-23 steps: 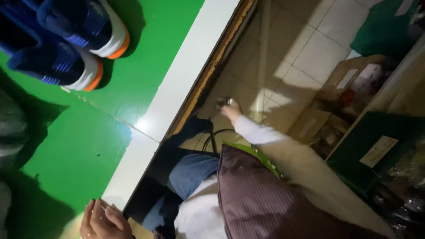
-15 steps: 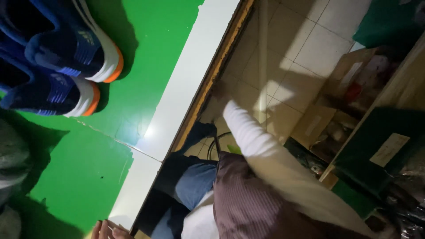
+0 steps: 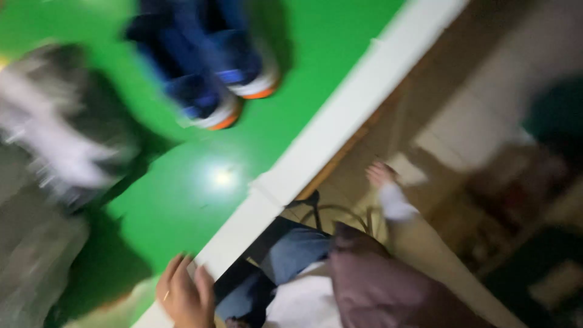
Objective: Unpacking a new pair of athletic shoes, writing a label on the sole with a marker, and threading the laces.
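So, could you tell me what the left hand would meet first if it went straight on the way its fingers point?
The left hand rests at the white edge; straight on lies bare green tabletop. The way looks free, though blur leaves depth unclear.

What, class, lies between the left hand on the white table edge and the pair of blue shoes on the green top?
Nothing visible. The left hand rests at the white edge; only bare green surface separates it from the blue shoes. A blurred grey-and-white thing lies off to the side, not between them.
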